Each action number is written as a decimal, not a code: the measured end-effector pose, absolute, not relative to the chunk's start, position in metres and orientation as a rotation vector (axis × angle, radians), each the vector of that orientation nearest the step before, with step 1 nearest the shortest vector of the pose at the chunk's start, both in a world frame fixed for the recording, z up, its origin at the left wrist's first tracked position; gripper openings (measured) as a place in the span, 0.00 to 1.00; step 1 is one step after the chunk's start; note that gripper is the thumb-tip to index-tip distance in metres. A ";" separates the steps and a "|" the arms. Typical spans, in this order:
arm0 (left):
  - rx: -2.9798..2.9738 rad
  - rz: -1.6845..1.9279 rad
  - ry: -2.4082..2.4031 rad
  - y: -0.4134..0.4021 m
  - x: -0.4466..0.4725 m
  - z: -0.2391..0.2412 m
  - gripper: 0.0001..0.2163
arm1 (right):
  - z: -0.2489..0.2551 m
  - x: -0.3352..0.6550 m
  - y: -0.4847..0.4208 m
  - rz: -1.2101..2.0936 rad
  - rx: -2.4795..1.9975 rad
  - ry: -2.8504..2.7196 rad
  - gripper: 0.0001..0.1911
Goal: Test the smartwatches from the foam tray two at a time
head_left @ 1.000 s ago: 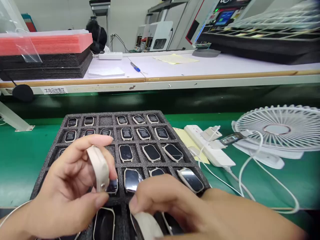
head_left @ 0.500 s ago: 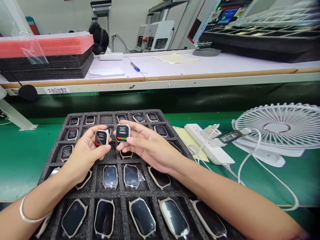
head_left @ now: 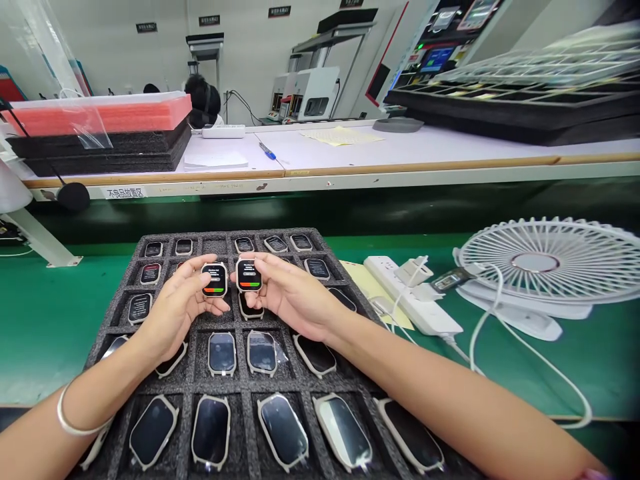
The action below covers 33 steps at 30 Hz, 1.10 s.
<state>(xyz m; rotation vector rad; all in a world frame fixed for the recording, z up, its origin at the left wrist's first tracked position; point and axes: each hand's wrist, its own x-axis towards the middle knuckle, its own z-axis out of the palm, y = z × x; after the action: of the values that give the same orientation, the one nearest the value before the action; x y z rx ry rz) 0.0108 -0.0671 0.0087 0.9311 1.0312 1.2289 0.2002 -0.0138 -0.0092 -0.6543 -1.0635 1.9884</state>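
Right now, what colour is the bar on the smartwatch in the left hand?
Red and green, across the bottom of the smartwatch screen; head view.

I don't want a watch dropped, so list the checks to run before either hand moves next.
1. Left hand grips left watch: ok, pinched at both sides.
2. Right hand grips right watch: ok, same pinch.
3. Both screens lit, facing the camera: ok, each shows a red-green bar.
4. Screen text legible: cannot tell, too small.
5. Watches apart: ok, narrow gap.
6. Free cell in foam tray: ok, far-row cell looks empty.
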 end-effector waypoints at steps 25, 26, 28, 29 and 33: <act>0.935 1.225 0.996 -0.069 0.011 0.008 0.29 | -0.008 0.201 -0.012 2.019 -0.626 -1.096 0.21; 0.942 1.228 0.996 -0.069 0.010 0.007 0.28 | -0.008 0.201 -0.013 2.017 -0.628 -1.099 0.21; 0.957 1.231 0.996 -0.069 0.010 0.006 0.27 | -0.008 0.202 -0.013 2.009 -0.637 -1.105 0.21; 0.965 1.230 1.002 -0.068 0.010 0.006 0.27 | -0.008 0.202 -0.012 2.006 -0.642 -1.105 0.22; 1.026 1.224 1.074 -0.066 0.011 0.003 0.27 | -0.009 0.203 -0.013 2.008 -0.668 -1.119 0.25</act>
<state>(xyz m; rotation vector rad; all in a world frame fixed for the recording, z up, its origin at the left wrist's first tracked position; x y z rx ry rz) 0.0114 -0.0663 0.0031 1.0256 1.0740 1.2236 0.2031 -0.0125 -0.0085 -0.6683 -1.1193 2.0077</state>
